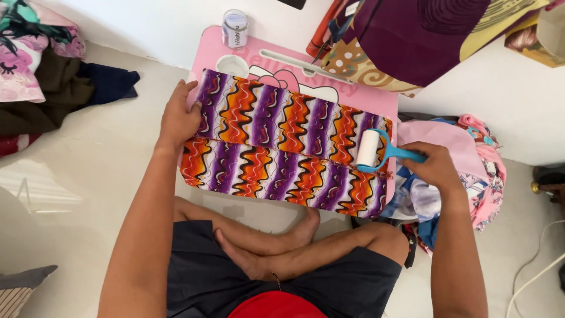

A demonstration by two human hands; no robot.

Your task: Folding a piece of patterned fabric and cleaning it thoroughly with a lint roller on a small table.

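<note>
Blue lint roller [376,150] gripped in right hand [435,165] fingers, on patterned cloth [282,147]

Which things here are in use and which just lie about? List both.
In use: left hand pressing the striped cloth; right hand holding the lint roller; pink table.
Lying about: small jar; clothes piles; hanging fabrics.
</note>
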